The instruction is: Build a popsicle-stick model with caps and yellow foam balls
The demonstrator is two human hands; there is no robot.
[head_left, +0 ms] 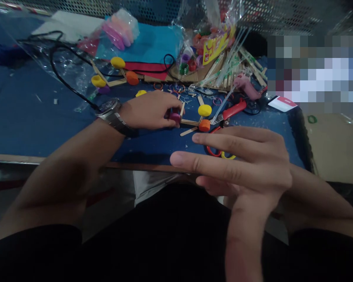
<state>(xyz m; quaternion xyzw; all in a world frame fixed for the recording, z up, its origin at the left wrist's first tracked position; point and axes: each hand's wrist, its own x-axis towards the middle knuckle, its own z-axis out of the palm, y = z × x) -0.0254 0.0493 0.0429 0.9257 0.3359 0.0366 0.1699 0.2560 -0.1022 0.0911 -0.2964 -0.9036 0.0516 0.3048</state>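
Note:
My left hand (153, 110), with a metal watch on its wrist, is closed at its fingertips on a craft-stick frame (190, 122). The frame carries bottle caps as wheels: a purple cap (174, 117) by my fingers, a yellow cap (205, 110) and an orange cap (204, 125) at its right end. Nearer the camera, my right hand (241, 160) is raised with fingers stretched out and apart, holding nothing. Behind its fingertips lie scissors with red and yellow handles (214, 148), partly hidden. A loose craft stick (188, 131) rests just below the frame.
Another craft-stick frame with cap wheels (116, 83) stands at the back left. A red-handled cutter (234, 109), a pink glue gun (247, 86), glue sticks (233, 58) and a bag of bottle caps (191, 58) lie behind. A black cable (67, 87) curves across the blue table (32, 121).

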